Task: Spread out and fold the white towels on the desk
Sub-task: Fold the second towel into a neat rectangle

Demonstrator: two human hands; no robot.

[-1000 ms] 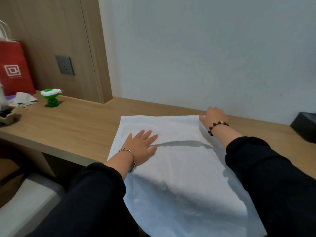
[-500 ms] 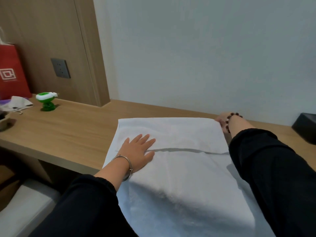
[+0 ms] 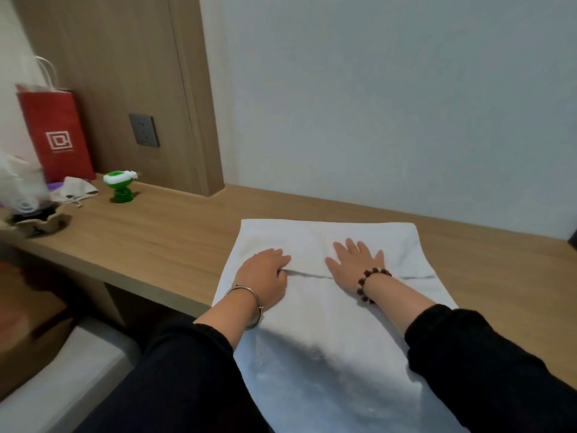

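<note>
Towel [image 3: 327, 332], white, lies on the wooden tabletop [image 3: 175, 239] with its long axis running 12 to 6 o'clock. Its near end spills over the front edge, and a folded flap's edge crosses it from 9 to 3. Both grips rest on that edge: the left grip [image 3: 265, 276] is near its 9 o'clock end, fingers bent, though I cannot tell whether it pinches cloth, while the right grip [image 3: 356, 264] sits mid-seam, released, palm flat. Off at 10 o'clock stand a green gadget [image 3: 120, 185] and a red paper bag [image 3: 56, 132] by the wood-panelled wall.
</note>
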